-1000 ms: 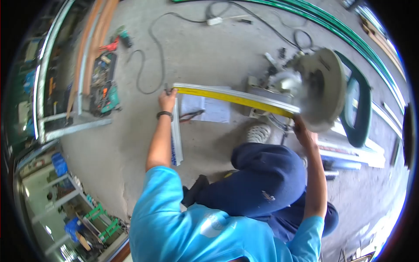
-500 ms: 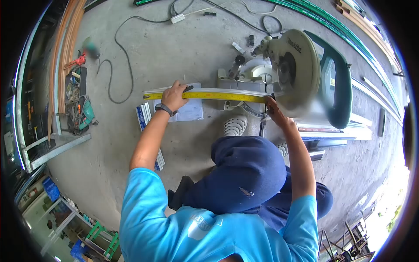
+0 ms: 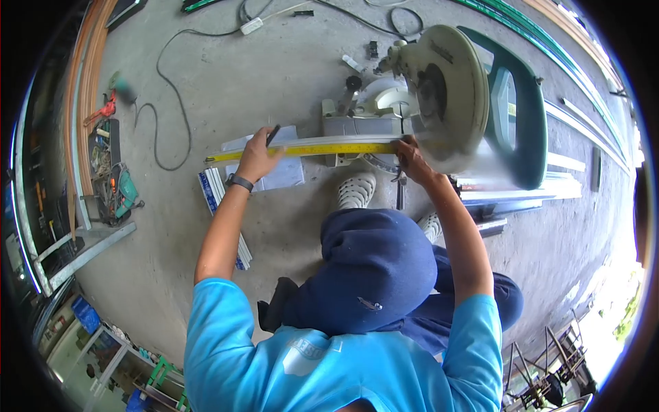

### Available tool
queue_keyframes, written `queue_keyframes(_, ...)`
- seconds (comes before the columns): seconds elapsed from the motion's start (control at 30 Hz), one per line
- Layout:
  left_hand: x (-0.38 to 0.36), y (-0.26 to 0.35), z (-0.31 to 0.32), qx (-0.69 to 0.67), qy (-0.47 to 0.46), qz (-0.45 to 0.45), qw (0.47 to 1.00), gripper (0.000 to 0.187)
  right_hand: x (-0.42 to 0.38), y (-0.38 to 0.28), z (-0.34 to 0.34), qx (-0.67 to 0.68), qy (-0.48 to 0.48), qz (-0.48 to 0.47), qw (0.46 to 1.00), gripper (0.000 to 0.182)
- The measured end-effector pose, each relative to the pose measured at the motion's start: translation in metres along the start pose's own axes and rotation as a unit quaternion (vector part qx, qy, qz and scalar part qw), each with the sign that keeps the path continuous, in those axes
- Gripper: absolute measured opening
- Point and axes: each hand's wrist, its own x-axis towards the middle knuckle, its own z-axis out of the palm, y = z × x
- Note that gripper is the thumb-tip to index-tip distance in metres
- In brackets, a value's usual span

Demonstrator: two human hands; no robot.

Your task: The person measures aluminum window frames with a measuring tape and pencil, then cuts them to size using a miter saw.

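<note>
The yellow tape point(image 3: 343, 149) runs across the space between your two hands, its far end reaching past your left hand point(image 3: 256, 161). A pale strip point(image 3: 343, 139) lies along the tape's edge, on the side away from you. The tape looks thin, light and springy: probably stiff enough along its length, but apt to bow or twist if pushed, so it is best pinned flat close to each end. The strip appears light, rigid and smooth; it would likely slide easily and is better held by its sides, with fingers clear of the saw point(image 3: 453, 96), which stands just beyond your right hand.

Your left hand is closed narrowly around a dark marker point(image 3: 273, 134), its tip standing up past your knuckles, while the hand rests over the tape; whether your fingers also press the strip is hard to tell through the blur. Your right hand point(image 3: 417, 165) is curled in a tight grip at the near end of the tape, close to the saw; its fingers hide whatever else it may hold.

Below your left hand, papers point(image 3: 285, 174) lie on the floor point(image 3: 165, 226), and a bundle of blue-and-white strips point(image 3: 212, 189) sits just to its left.
</note>
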Motion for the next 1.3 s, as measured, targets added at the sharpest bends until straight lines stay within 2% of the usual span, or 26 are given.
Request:
queue_keyframes(0.03, 0.006, 0.006, 0.003, -0.110, -0.028, -0.057, 0.992, 0.035, 0.000, -0.001, -0.001, 0.022, -0.008, 0.011, 1.000, 0.036)
queue_keyframes(0.1, 0.020, 0.021, 0.014, -0.208, -0.037, -0.066, 0.975, 0.034, -0.001, 0.004, 0.006, 0.025, -0.011, 0.018, 0.999, 0.036)
queue_keyframes(0.17, 0.032, 0.043, 0.033, -0.183, -0.003, 0.030, 0.983, 0.037, 0.001, 0.004, 0.006, 0.021, -0.012, 0.015, 1.000, 0.035)
queue_keyframes(0.27, 0.036, 0.061, 0.055, -0.244, -0.103, -0.121, 0.957, 0.040, 0.005, -0.010, -0.010, 0.002, -0.015, 0.010, 1.000, 0.035)
queue_keyframes(0.33, 0.038, 0.062, 0.067, -0.308, -0.108, -0.128, 0.936, 0.041, 0.007, -0.017, -0.017, -0.011, -0.024, 0.017, 1.000, 0.034)
queue_keyframes(0.47, 0.036, 0.044, 0.090, -0.419, -0.111, -0.166, 0.886, 0.035, 0.001, 0.006, 0.024, 0.034, 0.025, -0.010, 0.999, 0.034)
queue_keyframes(0.57, 0.033, 0.036, 0.098, -0.390, -0.098, -0.153, 0.903, 0.026, 0.009, -0.012, 0.003, 0.026, 0.015, 0.001, 1.000, 0.034)
queue_keyframes(0.67, 0.030, 0.027, 0.099, -0.416, -0.118, -0.126, 0.893, 0.018, 0.013, -0.020, -0.010, -0.005, 0.008, -0.011, 1.000, 0.032)
queue_keyframes(0.73, 0.032, 0.037, 0.095, -0.401, -0.121, -0.126, 0.899, 0.018, 0.009, -0.019, -0.010, -0.034, 0.006, 0.002, 0.999, 0.029)
queue_keyframes(0.83, 0.040, 0.046, 0.104, -0.366, -0.132, -0.113, 0.914, 0.017, 0.008, -0.016, -0.007, -0.009, -0.014, 0.014, 1.000, 0.032)
queue_keyframes(0.93, 0.044, 0.048, 0.110, -0.310, -0.136, -0.084, 0.937, 0.017, -0.002, 0.008, 0.022, 0.085, -0.006, 0.021, 0.996, 0.042)
queue_keyframes(1.03, 0.044, 0.046, 0.113, -0.285, -0.136, -0.068, 0.946, 0.017, -0.005, 0.006, 0.020, 0.041, 0.007, -0.020, 0.999, 0.051)
queue_keyframes(1.3, 0.042, 0.052, 0.111, -0.262, -0.122, -0.050, 0.956, 0.016, -0.002, -0.003, 0.005, 0.031, -0.070, 0.053, 0.996, 0.059)
